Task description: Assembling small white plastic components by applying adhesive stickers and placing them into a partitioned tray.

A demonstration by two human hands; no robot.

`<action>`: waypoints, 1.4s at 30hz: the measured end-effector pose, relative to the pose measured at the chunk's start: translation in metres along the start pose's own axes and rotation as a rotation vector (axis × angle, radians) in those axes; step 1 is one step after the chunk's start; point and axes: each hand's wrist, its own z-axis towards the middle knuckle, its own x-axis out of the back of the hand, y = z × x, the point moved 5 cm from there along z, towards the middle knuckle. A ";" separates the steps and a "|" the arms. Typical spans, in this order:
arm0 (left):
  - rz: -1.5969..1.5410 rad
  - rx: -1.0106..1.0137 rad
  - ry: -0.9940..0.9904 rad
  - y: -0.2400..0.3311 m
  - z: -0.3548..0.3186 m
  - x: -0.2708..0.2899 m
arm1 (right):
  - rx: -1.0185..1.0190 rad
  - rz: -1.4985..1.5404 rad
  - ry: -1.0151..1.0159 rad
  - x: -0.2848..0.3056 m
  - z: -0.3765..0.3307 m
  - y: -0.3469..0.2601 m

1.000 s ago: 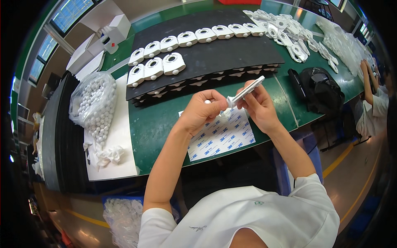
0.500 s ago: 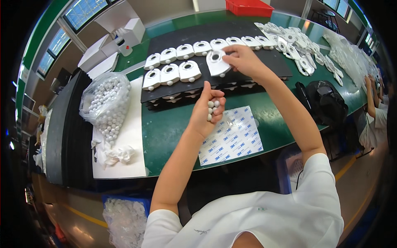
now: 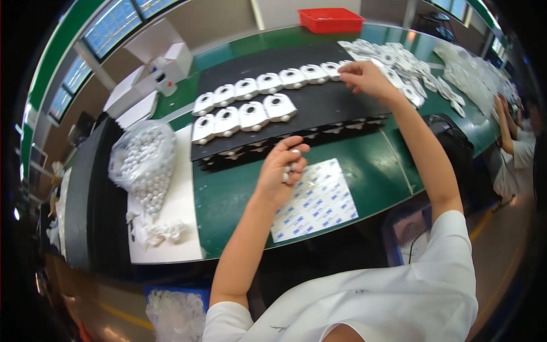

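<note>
My left hand (image 3: 277, 174) is curled around several small white balls (image 3: 292, 167), above the green table just in front of the black board. My right hand (image 3: 370, 81) hovers over the board's right part, beside the pile of flat white plastic parts (image 3: 393, 54). Its fingers are loosely bent and apart, with nothing visible in them. On the black board (image 3: 330, 105) stand two rows of white plastic housings, each with a dark round hole. The front row ends on the right with one housing (image 3: 280, 108); my right hand partly covers the back row's right end.
A clear bag of white balls (image 3: 142, 151) lies at left on a white sheet (image 3: 181, 228). Printed backing paper (image 3: 314, 199) lies near the table's front edge. A red tray (image 3: 330, 20) stands at the back; a black bag (image 3: 447, 137) and a co-worker's arms (image 3: 504, 125) are at right.
My right hand has let go of a white housing, which now stands at the right end of the front row, and has moved right toward the pile. My left hand still holds the balls.
</note>
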 end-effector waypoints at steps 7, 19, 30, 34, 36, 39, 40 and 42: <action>0.067 0.005 -0.019 -0.001 0.001 -0.008 | -0.183 -0.853 0.238 0.155 -0.002 0.117; 0.005 0.053 -0.012 -0.006 -0.003 -0.006 | -0.462 -0.972 0.259 0.168 -0.036 0.156; 0.014 -0.067 -0.151 0.002 -0.004 -0.014 | -0.255 -1.313 0.270 0.161 -0.043 0.148; -0.003 -0.093 -0.150 0.003 0.000 -0.011 | 0.059 -1.121 0.579 0.151 -0.066 0.082; -0.035 -0.113 -0.129 0.006 -0.002 -0.008 | 0.244 -0.633 0.623 0.116 -0.087 0.044; -0.036 -0.188 -0.074 0.009 -0.001 0.001 | 0.104 0.163 0.316 0.024 -0.123 0.005; -0.038 -0.183 -0.069 0.008 -0.001 0.002 | 0.096 0.243 0.124 -0.006 -0.135 -0.001; -0.065 -0.171 -0.042 0.008 0.001 0.001 | -0.003 0.380 -0.017 -0.059 -0.161 -0.009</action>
